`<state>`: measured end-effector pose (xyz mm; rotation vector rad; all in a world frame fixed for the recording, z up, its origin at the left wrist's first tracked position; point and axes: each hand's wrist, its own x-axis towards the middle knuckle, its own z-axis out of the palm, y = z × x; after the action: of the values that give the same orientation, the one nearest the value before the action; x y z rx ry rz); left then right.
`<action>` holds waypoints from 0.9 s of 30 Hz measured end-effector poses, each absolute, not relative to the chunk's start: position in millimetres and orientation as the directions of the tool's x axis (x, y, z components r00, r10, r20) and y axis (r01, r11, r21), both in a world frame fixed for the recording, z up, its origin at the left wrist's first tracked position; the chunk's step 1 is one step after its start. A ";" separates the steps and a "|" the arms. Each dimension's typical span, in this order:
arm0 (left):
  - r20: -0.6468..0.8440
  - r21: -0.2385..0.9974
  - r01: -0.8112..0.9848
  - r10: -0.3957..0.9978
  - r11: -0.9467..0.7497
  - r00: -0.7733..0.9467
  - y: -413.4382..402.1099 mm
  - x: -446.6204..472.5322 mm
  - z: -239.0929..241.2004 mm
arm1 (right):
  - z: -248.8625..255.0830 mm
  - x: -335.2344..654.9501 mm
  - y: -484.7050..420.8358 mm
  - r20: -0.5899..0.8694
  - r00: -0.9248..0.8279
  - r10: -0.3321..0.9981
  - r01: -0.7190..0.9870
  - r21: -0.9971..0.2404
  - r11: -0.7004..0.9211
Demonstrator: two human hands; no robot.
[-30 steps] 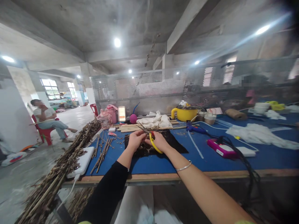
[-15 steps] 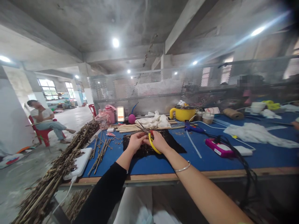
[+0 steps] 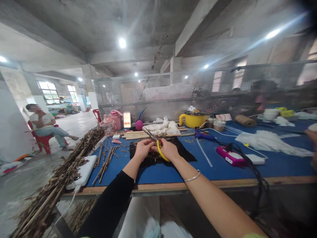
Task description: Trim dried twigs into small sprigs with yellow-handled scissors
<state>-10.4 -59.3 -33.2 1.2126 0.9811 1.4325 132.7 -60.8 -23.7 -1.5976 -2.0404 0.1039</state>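
Observation:
My right hand (image 3: 168, 150) is closed around scissors with yellow handles (image 3: 160, 152), whose blades point up and to the left, away from me. Close beside it, my left hand (image 3: 143, 148) has its thumb and fingers pinched together near the scissors; what they hold is too small to make out. Both hands are over a black cloth (image 3: 184, 150) strewn with bits of dry plant. Behind them lie pale wooden sticks (image 3: 136, 135) and crumpled white cloth (image 3: 168, 127). Thin dry twigs (image 3: 108, 163) rest to the left of my left hand.
A bundle of dried stalks (image 3: 61, 172) runs along the table's left edge beside a white power bank (image 3: 85, 172). To the right are a blue glue gun (image 3: 205, 135), a magenta box (image 3: 230, 156) with black cables, and a yellow pot (image 3: 195, 120). A person (image 3: 43, 124) sits at left.
The view has shifted slightly. My hands keep nearly the same pose, with the scissors still in the right. More of another person's arm shows at the right edge.

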 end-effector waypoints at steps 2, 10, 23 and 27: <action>0.206 0.963 -0.173 0.978 -0.207 -0.027 -60.4 -10.6 -32.1 | -25.6 132.3 -59.9 0.371 -0.155 0.916 0.866 -0.396 0.307; 0.246 0.936 -0.261 0.969 -0.234 0.013 -60.3 -10.6 -31.5 | -33.0 131.1 -53.5 0.447 -0.178 0.877 0.856 -0.369 0.362; 0.208 0.938 -0.293 0.977 -0.188 0.040 -60.8 -10.7 -32.1 | -35.4 131.8 -51.4 0.428 -0.206 0.880 0.832 -0.396 0.388; 0.190 0.940 -0.296 0.981 -0.172 0.031 -63.9 -9.7 -29.7 | -34.5 132.2 -52.6 0.413 -0.226 0.882 0.795 -0.446 0.412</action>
<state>-9.7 -63.9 -29.7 1.1411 0.8522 1.4228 132.2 -52.6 -34.5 -1.4179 -2.0566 0.1849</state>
